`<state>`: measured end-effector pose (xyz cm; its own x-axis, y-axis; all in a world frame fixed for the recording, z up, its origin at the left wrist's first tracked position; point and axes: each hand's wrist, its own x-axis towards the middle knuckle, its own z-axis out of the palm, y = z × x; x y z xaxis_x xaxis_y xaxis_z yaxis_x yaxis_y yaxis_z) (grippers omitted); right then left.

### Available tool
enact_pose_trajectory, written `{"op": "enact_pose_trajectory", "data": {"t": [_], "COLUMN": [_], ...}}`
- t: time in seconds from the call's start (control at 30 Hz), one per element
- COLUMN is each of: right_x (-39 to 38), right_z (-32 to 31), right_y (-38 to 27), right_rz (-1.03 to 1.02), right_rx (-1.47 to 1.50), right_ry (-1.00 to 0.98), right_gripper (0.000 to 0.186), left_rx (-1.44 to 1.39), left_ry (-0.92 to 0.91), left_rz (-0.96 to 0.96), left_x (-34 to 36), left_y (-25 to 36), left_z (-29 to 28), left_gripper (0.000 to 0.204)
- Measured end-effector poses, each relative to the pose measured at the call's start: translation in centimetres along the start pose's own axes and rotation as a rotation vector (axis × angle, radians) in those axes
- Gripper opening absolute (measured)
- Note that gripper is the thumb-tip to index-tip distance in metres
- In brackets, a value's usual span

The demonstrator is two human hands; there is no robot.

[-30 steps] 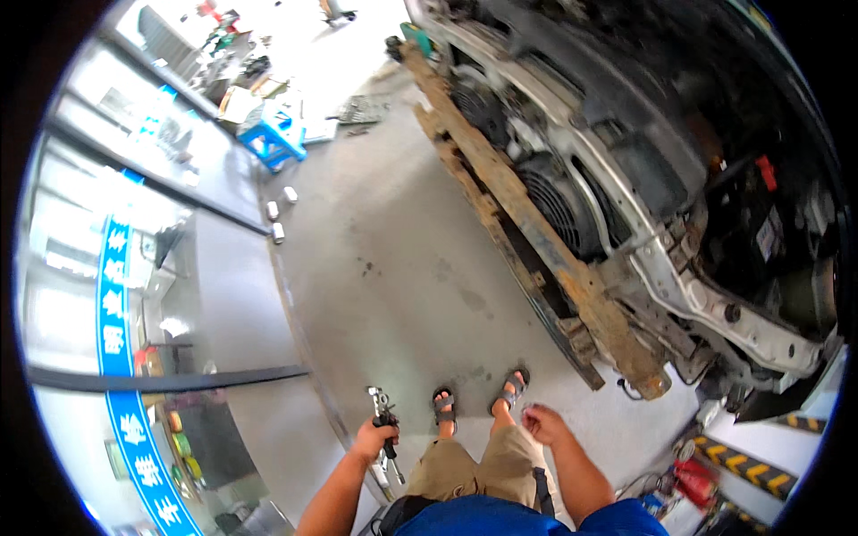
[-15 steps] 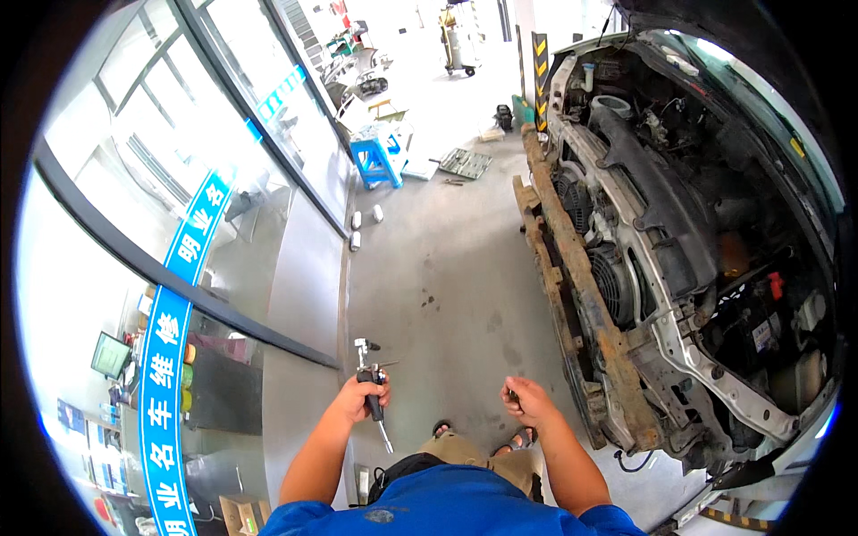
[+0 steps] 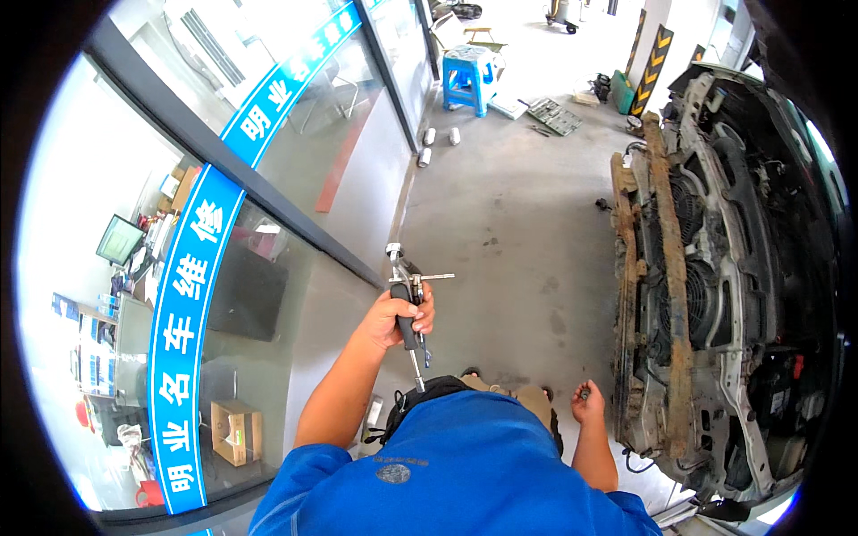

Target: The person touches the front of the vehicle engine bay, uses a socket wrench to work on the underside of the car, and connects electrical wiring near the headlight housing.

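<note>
Hand tools point(image 3: 401, 293) with a black handle, a bright metal head, a crossbar and a slim shank are in the left hand point(image 3: 399, 320), above the floor point(image 3: 509, 241) and near the glass partition point(image 3: 295, 357). That hand's grip is wrapped closely around them, the head pointing away from the blue shirt point(image 3: 465, 456). The right hand point(image 3: 588, 405) is out to the side, fingers curled about a small dark item point(image 3: 584, 392), too small to identify. Beside it stands a vehicle's exposed front point(image 3: 728, 268) with a rusty beam point(image 3: 670, 286); farther off is a blue stool point(image 3: 465, 82).
</note>
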<state>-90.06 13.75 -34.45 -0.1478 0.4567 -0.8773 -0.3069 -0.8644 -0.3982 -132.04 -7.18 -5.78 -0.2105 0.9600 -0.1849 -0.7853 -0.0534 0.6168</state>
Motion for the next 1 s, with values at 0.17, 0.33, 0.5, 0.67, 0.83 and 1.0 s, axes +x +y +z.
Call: {"op": "enact_pose_trajectory", "data": {"t": [0.17,0.33,0.5,0.67,0.83,1.0], "right_x": [2.0,4.8,11.0,19.2,21.2,13.7], "right_z": [-1.1,-0.3,5.4,19.6,45.0,71.1], "right_y": [0.5,0.7,-2.6,-12.4,-23.6,-27.2], "right_rz": [0.048,0.119,0.247,0.212,-0.099,-0.051], "right_rx": [-0.203,-0.28,-0.451,-0.867,-0.903,-1.257], "right_ry": [0.098,0.171,0.222,0.086,-0.134,-0.71], "right_gripper": [0.02,0.023,0.023,0.024,0.024,0.029], "left_rx": [-0.036,-0.085,-0.13,-0.147,-0.234,-0.284], "left_ry": [0.078,0.112,0.214,0.417,0.526,0.547], "left_rz": [0.036,0.085,0.131,0.232,0.316,0.384], "left_x": [3.5,10.9,20.9,30.5,39.7,50.0], "left_y": [3.4,6.6,10.9,16.8,22.7,27.4], "left_z": [-3.2,-5.7,-8.7,-9.3,-10.3,-14.1], "left_gripper": [0.031,0.032,0.034,0.036,0.032,0.029]}}
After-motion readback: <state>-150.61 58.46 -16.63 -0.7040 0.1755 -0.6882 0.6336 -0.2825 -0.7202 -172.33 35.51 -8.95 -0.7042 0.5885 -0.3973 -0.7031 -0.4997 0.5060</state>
